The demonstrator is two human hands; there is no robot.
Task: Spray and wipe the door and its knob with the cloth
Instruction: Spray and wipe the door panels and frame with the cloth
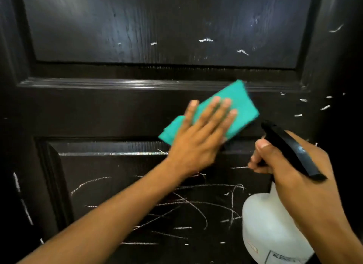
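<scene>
Head view: starting at the far left, you've got the dark panelled door (121,110) filling nearly the whole frame, its left edge lost in shadow w/ a few white chalk-like streaks running down it. Your left forearm comes in from the bottom-left corner, cut off by the frame, and crosses up over the lower panel, which is covered in thin white scribbles (188,204); part of the scribbling is hidden behind the arm. Your left hand (198,138) lies flat, fingers spread, pressed on a folded teal cloth (241,104) against the door's middle rail, just under the moulding of the upper panel. The hand and cloth edges are motion-blurred, so the cloth's lower corner and the fold are hard to read. Above, the upper panel shows hazy sheen and small white flecks. Further right, your right hand (294,165) is wrapped around the neck of a spray bottle (271,228), fingers curled near the trigger; whether it's squeezed can't be told. The black spray head (290,149) points up-left toward the cloth, not touching it. The translucent white body is cut off at the bottom edge; its label is unreadable. Right of it, more white flecks on the door's edge stile. The knob isn't in frame.
</scene>
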